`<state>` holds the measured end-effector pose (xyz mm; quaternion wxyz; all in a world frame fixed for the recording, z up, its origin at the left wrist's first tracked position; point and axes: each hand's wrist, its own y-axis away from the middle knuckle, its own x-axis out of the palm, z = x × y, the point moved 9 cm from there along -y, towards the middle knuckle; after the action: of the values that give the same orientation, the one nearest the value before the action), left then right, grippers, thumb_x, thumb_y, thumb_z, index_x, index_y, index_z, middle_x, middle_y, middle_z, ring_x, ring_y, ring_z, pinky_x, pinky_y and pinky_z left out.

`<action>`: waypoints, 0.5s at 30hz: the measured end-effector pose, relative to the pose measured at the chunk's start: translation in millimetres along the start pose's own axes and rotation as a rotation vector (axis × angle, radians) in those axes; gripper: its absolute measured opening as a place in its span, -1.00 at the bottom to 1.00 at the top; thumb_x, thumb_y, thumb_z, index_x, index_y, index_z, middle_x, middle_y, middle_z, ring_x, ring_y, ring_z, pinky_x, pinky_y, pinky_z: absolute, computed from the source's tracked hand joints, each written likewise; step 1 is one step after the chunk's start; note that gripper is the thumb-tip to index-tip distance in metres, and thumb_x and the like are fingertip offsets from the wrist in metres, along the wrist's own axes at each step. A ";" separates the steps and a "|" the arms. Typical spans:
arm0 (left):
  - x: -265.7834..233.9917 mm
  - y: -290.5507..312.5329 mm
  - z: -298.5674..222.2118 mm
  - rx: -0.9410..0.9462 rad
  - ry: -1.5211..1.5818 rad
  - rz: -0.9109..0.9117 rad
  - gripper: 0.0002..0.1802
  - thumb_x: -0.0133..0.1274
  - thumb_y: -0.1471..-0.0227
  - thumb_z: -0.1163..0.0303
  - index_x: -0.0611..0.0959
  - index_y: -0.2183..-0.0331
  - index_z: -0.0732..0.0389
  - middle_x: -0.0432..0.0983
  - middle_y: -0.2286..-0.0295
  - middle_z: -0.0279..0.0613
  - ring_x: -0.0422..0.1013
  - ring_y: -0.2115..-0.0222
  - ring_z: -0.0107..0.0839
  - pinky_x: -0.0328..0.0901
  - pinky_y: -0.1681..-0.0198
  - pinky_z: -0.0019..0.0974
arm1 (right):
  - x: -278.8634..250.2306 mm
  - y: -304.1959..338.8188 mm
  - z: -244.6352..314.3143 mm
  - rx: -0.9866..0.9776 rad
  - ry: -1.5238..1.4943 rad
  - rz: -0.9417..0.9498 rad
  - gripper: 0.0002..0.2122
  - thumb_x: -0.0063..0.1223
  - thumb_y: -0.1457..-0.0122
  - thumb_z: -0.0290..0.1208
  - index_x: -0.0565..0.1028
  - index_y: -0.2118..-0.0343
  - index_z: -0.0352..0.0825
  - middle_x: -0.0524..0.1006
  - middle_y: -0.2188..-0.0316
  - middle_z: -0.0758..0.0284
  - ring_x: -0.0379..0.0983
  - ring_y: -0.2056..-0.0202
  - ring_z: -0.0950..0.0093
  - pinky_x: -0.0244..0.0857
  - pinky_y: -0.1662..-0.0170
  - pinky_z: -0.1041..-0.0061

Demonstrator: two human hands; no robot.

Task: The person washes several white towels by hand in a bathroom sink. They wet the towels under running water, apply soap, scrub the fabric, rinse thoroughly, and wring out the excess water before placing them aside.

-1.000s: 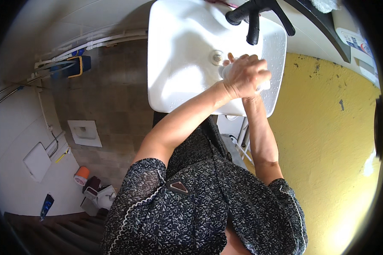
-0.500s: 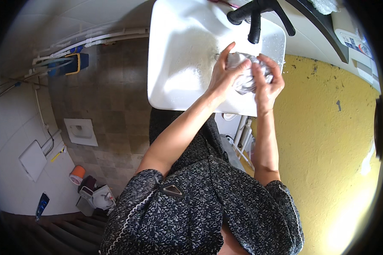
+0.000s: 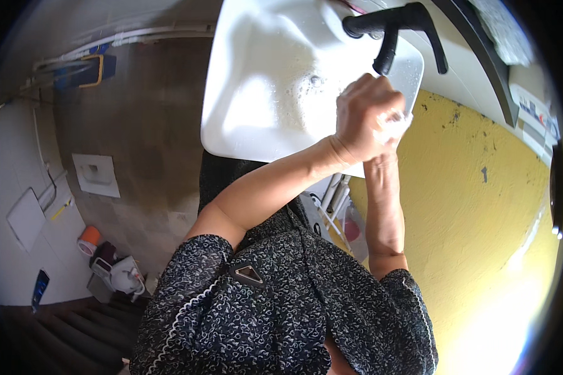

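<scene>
Over the right side of the white sink (image 3: 231, 134), both hands are squeezed together around a wet white cloth (image 3: 399, 125). My left hand (image 3: 364, 115) lies on top, closed in a fist around the cloth. Under it, my right hand (image 3: 386, 149) is closed on the same cloth, its fingers largely hidden. Only a small wad of cloth shows, at the right edge of the hands, bright and blurred. The black faucet (image 3: 388, 50) rises just beyond the left knuckles. In the basin, bubbles and drops surround the drain (image 3: 316, 81).
To the right stands a yellow wall (image 3: 463, 200) with chipped paint. A dark shelf edge (image 3: 485, 69) juts out at the upper right, with a white bottle (image 3: 535, 100) beyond it. A squat toilet (image 3: 96, 175) is set in the tiled floor at left; white pipes (image 3: 338, 197) run under the sink.
The hands have gone from cupping the bunched cloth from both sides to gripping it tightly, left over right. They sit slightly nearer and further right. The view has shifted a little.
</scene>
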<state>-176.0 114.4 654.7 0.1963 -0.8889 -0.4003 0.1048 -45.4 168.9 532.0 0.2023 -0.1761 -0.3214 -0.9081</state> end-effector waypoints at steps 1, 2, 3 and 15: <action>0.9 -1.0 -9.5 0.043 -0.037 0.011 -0.71 0.25 0.40 0.40 0.40 0.68 0.09 0.29 0.63 -0.38 0.30 0.57 -0.39 0.21 0.55 -0.31 | -1.4 2.1 0.2 0.036 0.025 0.021 -0.74 0.04 -0.20 -0.16 0.45 0.21 -0.24 0.43 0.35 0.35 0.33 0.31 0.50 0.20 0.30 0.50; 2.4 0.0 -14.9 0.068 -0.071 0.029 -0.73 0.23 0.41 0.38 0.40 0.69 0.07 0.28 0.63 -0.40 0.30 0.57 -0.41 0.22 0.55 -0.31 | -1.8 3.9 1.5 0.068 0.063 0.041 -0.73 0.05 -0.18 -0.15 0.45 0.19 -0.23 0.42 0.32 0.34 0.31 0.28 0.48 0.18 0.27 0.48; 3.7 0.7 -19.1 0.093 -0.105 0.047 -0.74 0.22 0.42 0.36 0.40 0.70 0.05 0.26 0.64 -0.42 0.30 0.57 -0.43 0.24 0.54 -0.32 | -2.3 4.2 1.7 0.105 0.105 0.058 -0.72 0.05 -0.17 -0.14 0.45 0.18 -0.23 0.40 0.29 0.33 0.29 0.25 0.45 0.16 0.24 0.45; 12.8 19.8 -45.1 0.436 -0.044 0.342 -0.86 0.19 0.46 0.33 0.53 0.68 0.00 0.39 0.54 -0.40 0.42 0.48 -0.43 0.38 0.36 -0.30 | 4.3 8.5 -11.5 0.621 1.072 0.613 -0.50 0.14 -0.02 -0.07 0.41 -0.02 -0.16 0.27 -0.07 0.18 0.10 -0.11 0.14 -0.08 -0.13 0.13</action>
<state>-138.9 100.1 686.3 0.3538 -0.8777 -0.2168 0.2396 -47.3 154.2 529.9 0.6221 0.2804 -0.3579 -0.6374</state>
